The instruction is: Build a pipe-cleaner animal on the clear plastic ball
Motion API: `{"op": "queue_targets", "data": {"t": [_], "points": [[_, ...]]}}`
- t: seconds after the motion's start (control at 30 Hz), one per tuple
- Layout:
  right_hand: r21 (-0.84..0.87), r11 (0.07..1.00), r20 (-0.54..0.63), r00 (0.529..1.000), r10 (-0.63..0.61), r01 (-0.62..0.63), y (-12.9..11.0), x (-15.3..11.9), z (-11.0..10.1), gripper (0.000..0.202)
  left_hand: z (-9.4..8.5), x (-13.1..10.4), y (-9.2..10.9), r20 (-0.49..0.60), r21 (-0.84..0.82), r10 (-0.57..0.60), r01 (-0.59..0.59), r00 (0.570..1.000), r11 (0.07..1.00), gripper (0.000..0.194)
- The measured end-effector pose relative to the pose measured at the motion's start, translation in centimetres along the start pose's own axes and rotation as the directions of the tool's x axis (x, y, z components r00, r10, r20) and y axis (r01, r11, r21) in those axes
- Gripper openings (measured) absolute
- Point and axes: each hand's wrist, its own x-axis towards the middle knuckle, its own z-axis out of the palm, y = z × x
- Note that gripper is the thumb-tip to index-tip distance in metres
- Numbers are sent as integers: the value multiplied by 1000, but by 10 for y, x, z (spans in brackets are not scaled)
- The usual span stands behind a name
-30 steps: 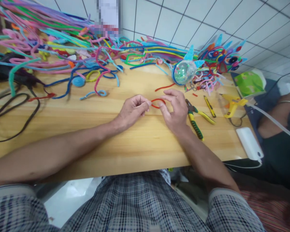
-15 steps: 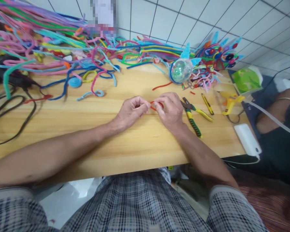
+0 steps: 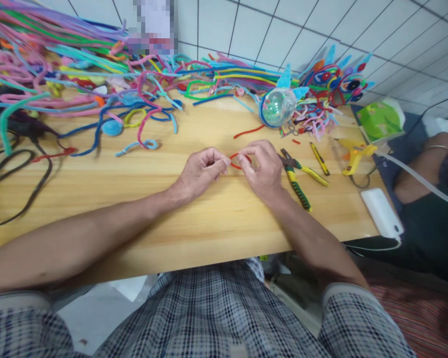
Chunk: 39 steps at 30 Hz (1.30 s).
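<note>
A short red pipe cleaner [image 3: 234, 165], bent into a small loop, is stretched between my two hands over the wooden table. Thumb and fingers of my left hand [image 3: 204, 170] pinch its left side. My right hand [image 3: 262, 166] is closed on the other side, its fingers hiding part of the loop. Right beside my right hand lie pliers [image 3: 299, 185] with green and yellow handles. Another red pipe cleaner piece [image 3: 248, 132] rests on the table beyond my hands.
Many coloured pipe cleaners [image 3: 78, 94] are heaped at the back left. A clear ball with blue spikes [image 3: 278, 107] stands at the back. To the right are a yellow cutter [image 3: 319, 158], a yellow glue gun [image 3: 355, 155], a white power bank [image 3: 382, 214] and another person's arm [image 3: 414, 171].
The red loop shows slightly wider between my fingers. Both hands keep their pinch and have barely moved; the whole view has shifted a little.
</note>
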Motion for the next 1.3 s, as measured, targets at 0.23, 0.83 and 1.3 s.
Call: {"op": "queue_targets", "data": {"t": [0.23, 0.83, 1.3], "points": [[69, 997, -13, 1000, 23, -22, -2, -2, -7, 24, 0, 2, 3, -82, -71, -47, 41, 996, 997, 21], [80, 996, 121, 991, -55, 46, 6, -4, -3, 12, -4, 6, 4, -59, -133, -77, 68, 995, 989, 24], [136, 990, 32, 999, -43, 38, 16, 2, -11, 48, -5, 9, 2, -109, -186, -98, 76, 989, 980, 19]]}}
